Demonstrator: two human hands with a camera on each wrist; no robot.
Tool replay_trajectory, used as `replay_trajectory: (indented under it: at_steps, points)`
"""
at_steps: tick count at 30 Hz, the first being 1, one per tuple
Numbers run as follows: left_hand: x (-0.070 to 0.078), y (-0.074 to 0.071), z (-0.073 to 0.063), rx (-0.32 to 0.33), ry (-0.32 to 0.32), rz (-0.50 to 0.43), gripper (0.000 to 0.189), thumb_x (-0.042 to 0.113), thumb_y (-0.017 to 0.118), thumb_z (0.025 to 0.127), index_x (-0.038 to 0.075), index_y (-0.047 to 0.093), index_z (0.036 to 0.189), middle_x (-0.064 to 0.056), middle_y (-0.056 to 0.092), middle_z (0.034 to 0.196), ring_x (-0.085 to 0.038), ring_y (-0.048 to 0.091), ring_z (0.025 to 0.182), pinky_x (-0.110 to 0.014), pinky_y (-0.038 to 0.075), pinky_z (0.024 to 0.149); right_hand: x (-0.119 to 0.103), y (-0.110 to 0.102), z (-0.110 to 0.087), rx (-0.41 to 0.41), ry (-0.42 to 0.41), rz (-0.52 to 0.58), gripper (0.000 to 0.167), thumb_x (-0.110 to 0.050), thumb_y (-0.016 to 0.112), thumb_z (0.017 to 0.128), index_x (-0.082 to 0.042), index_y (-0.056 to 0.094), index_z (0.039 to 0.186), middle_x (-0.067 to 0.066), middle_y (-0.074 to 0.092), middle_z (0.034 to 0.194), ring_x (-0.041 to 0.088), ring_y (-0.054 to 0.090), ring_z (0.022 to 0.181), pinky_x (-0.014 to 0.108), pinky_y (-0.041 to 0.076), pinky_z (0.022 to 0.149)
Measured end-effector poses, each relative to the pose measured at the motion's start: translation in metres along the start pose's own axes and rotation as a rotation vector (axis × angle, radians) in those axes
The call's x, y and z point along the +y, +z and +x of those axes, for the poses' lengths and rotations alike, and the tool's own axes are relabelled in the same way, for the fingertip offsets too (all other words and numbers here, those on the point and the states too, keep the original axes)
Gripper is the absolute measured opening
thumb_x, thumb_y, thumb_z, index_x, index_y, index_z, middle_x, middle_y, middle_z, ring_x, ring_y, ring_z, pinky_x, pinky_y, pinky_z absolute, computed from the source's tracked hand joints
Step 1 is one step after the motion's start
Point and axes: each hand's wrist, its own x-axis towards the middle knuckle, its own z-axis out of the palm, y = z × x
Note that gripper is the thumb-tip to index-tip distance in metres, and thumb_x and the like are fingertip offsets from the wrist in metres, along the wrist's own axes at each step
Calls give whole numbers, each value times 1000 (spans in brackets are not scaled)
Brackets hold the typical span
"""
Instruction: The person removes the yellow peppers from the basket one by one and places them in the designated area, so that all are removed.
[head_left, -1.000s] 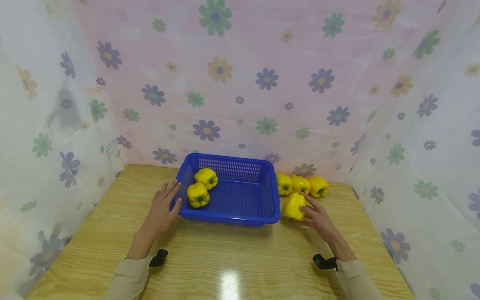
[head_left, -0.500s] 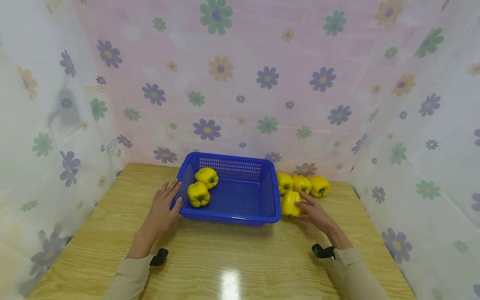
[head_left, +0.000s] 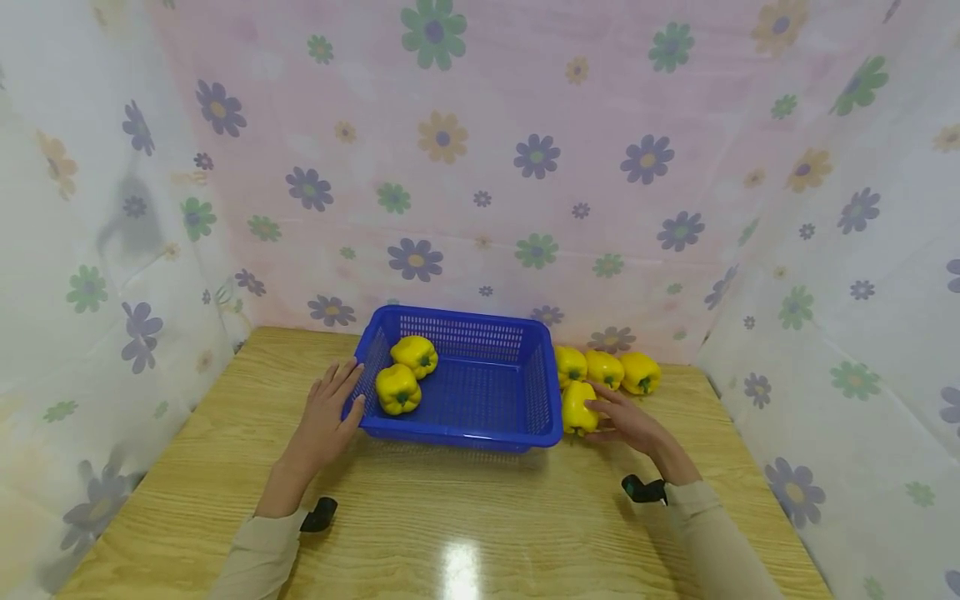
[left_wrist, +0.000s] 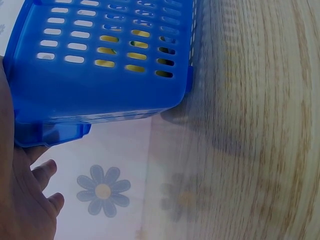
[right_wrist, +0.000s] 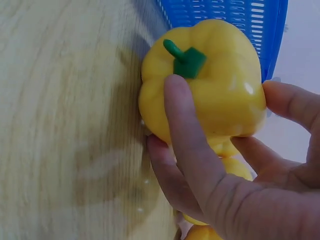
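A blue plastic basket (head_left: 465,429) stands on the table. Two yellow bell peppers, one nearer (head_left: 397,390) and one farther (head_left: 415,356), lie in its left part. My left hand (head_left: 322,421) rests against the basket's left rim with its fingers extended; in the left wrist view some fingertips stand free of the rim. Outside the basket's right end, my right hand (head_left: 626,423) holds another yellow bell pepper (head_left: 577,407) low on the table. In the right wrist view, thumb and fingers spread around this pepper (right_wrist: 220,80), its green stem towards the camera.
Behind the held pepper, three more yellow bell peppers (head_left: 603,369) sit in a row beside the basket, near the back cloth. The wooden table (head_left: 450,508) extends in front. Flower-patterned cloth (head_left: 480,167) encloses the back and both sides.
My right hand and the bell pepper have shifted slightly left and back, closer to the basket's right end. My left hand and the basket have stayed put.
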Motion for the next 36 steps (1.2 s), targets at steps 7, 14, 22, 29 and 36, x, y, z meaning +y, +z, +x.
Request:
replay_trajectory:
  at_steps: [7,14,22,29,36]
  points:
    - [0,0,0,2,4,0,54,18,51,105,-1,41,154,-23,35,162,-49,18,152,-73,12,117,-6,0,0,-33,22,-30,74,-27,45,109,-9,-2,165,36,1,164,61,20,145,48,56,97]
    - [0,1,0,-7,-2,-5,54,20,50,106,0,40,155,-21,34,163,-48,17,153,-72,11,118,-7,0,0,-54,-15,-69,70,-24,40,111,-4,-2,164,39,19,159,53,40,139,54,53,101]
    - [-2,2,0,-8,2,-8,55,22,49,106,0,39,156,-21,33,163,-48,17,153,-72,10,118,-6,2,1,-29,-1,-74,72,-25,40,111,2,-4,161,38,7,162,58,24,145,53,53,100]
    - [-2,2,0,-3,-2,-4,54,20,49,106,1,39,155,-20,33,163,-48,18,152,-72,11,118,-6,6,-2,10,-4,-95,72,-24,40,111,7,-2,160,39,8,162,58,24,145,52,54,98]
    - [-2,0,-1,-10,-6,-1,54,20,49,106,1,38,156,-20,32,164,-48,17,153,-72,11,117,-7,7,-6,19,-30,-151,69,-25,39,112,8,2,160,42,12,159,60,27,143,53,54,98]
